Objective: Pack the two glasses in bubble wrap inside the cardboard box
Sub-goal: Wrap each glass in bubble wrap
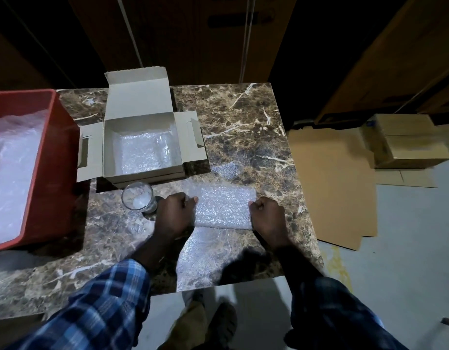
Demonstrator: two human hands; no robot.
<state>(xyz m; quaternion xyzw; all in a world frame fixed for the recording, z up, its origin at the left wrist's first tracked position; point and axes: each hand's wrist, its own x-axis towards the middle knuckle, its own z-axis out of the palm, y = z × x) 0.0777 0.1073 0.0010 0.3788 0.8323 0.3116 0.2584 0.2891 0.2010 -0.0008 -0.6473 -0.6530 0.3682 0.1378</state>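
Pinching the bubble wrap sheet (224,207) in each hand's grip, left hand (174,213) and right hand (267,215), I pull it flat before rolling the glass (138,197).

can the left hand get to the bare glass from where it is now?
Probably yes. The glass stands upright on the table just left of the left hand, nothing between them. But that hand is pinching the bubble wrap sheet and would have to let go first.

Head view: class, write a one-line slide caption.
Both hands grip a bubble wrap sheet beside a glass and open box.
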